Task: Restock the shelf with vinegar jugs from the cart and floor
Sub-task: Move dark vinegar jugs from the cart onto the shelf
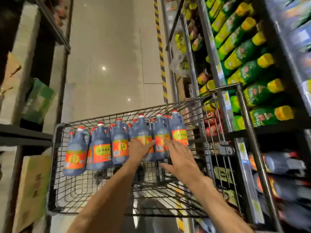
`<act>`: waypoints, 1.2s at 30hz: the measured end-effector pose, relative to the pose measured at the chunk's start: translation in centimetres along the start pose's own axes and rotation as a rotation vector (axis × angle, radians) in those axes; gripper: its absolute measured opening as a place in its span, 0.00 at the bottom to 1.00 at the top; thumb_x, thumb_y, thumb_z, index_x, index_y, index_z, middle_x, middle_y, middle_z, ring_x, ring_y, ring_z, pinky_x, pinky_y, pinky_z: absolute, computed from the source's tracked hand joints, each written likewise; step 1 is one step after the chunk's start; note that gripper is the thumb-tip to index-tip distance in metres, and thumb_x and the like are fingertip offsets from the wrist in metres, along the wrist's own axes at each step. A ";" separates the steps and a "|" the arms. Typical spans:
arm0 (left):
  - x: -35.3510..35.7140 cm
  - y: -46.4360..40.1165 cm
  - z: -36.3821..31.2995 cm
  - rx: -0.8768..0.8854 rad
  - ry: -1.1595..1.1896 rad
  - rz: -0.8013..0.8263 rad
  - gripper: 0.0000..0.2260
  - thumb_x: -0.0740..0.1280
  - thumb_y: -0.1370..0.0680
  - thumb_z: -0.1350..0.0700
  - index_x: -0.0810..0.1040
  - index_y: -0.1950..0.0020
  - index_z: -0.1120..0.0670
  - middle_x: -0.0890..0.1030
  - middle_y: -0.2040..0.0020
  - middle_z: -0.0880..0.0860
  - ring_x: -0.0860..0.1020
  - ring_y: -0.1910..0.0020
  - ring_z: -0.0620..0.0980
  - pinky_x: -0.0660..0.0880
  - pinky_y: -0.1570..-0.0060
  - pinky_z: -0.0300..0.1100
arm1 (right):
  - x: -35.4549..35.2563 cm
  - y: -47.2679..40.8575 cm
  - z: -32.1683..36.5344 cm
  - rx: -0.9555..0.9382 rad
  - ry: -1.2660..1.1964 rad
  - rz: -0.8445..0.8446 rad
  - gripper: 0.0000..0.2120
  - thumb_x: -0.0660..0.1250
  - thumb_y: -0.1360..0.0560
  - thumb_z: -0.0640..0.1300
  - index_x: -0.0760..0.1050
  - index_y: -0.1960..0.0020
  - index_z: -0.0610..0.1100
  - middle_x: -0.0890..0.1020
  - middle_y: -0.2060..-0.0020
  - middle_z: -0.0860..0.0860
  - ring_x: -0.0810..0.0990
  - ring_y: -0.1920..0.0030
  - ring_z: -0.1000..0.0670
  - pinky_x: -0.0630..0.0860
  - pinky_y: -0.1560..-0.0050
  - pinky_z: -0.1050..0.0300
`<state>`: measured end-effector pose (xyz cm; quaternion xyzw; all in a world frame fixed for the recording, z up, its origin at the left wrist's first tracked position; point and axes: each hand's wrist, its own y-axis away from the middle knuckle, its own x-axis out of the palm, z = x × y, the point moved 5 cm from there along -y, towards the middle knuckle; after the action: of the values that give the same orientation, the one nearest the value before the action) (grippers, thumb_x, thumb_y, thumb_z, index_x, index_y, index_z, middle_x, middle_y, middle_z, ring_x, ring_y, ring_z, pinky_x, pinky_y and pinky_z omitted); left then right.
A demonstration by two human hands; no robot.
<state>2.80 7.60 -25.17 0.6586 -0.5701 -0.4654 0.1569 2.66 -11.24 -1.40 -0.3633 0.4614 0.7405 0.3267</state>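
Observation:
Several dark vinegar jugs (101,145) with red caps and orange-yellow labels stand in a row at the far end of a wire shopping cart (57,165). My left hand (139,147) rests on the front of a jug (142,132) right of the row's middle, fingers wrapping its label. My right hand (178,157) is spread with straight fingers, its fingertips touching the jug (160,132) beside it. More of the same jugs (282,163) lie on the lower right shelf, blurred.
Shelves on the right hold green bottles (249,49) with yellow caps. The cart's handle frame (249,125) stands against that shelving. Cardboard boxes (32,187) and a green carton (39,100) sit on the left. A tiled aisle floor (109,56) runs ahead.

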 end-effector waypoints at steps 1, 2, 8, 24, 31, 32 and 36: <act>-0.7 1.0 -1.2 -0.033 -0.019 -0.012 0.60 0.67 0.54 0.17 0.74 0.37 0.60 0.81 0.42 0.58 0.82 0.46 0.59 0.81 0.45 0.54 | 0.4 0.1 -0.2 0.019 -0.013 -0.005 0.42 0.72 0.25 0.57 0.56 0.18 0.50 0.65 0.23 0.51 0.62 0.23 0.47 0.61 0.24 0.44; -1.5 2.1 -2.4 -0.056 -0.042 0.027 0.57 0.68 0.52 0.18 0.76 0.39 0.62 0.82 0.44 0.59 0.83 0.49 0.59 0.81 0.48 0.51 | 0.6 0.1 -0.4 0.040 -0.029 -0.012 0.41 0.72 0.25 0.57 0.57 0.19 0.50 0.67 0.25 0.51 0.63 0.24 0.47 0.63 0.25 0.44; -8.7 11.5 -7.4 0.015 0.138 0.093 0.12 0.80 0.30 0.49 0.79 0.59 0.52 0.84 0.59 0.53 0.82 0.61 0.50 0.81 0.53 0.48 | 1.1 -2.3 -1.0 0.233 -0.103 -0.024 0.33 0.73 0.24 0.51 0.63 0.24 0.46 0.74 0.33 0.47 0.72 0.32 0.44 0.70 0.34 0.49; -17.3 17.8 0.1 0.010 0.397 -0.123 0.35 0.82 0.33 0.43 0.70 0.31 0.48 0.83 0.43 0.47 0.84 0.48 0.45 0.82 0.45 0.48 | 7.0 -10.0 -0.8 0.894 -0.446 -0.067 0.44 0.75 0.28 0.62 0.64 0.28 0.33 0.67 0.30 0.34 0.66 0.29 0.34 0.66 0.30 0.43; -17.7 18.1 1.2 -0.036 0.420 -0.183 0.34 0.82 0.33 0.44 0.71 0.32 0.50 0.83 0.44 0.49 0.84 0.48 0.47 0.83 0.46 0.50 | 9.8 -11.5 0.1 0.810 -0.828 0.028 0.51 0.82 0.36 0.59 0.63 0.27 0.33 0.76 0.36 0.44 0.79 0.37 0.41 0.77 0.37 0.44; -17.8 18.0 1.5 -0.037 0.417 -0.187 0.34 0.82 0.33 0.44 0.71 0.33 0.50 0.83 0.44 0.49 0.84 0.48 0.46 0.82 0.45 0.51 | 10.5 -11.9 -0.3 0.777 -0.843 0.028 0.54 0.83 0.42 0.64 0.67 0.29 0.35 0.77 0.38 0.47 0.80 0.39 0.42 0.79 0.38 0.45; -18.3 18.3 1.4 -0.021 0.390 -0.169 0.32 0.82 0.33 0.45 0.72 0.34 0.50 0.84 0.44 0.49 0.84 0.49 0.46 0.82 0.46 0.49 | 12.1 -12.2 -1.5 0.656 -0.822 0.081 0.46 0.82 0.51 0.71 0.81 0.43 0.43 0.86 0.50 0.47 0.86 0.52 0.47 0.83 0.48 0.48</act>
<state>-7.90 18.93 -4.45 0.7800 -0.4667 -0.3466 0.2314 6.71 -6.39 -17.48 0.0966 0.5165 0.6506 0.5483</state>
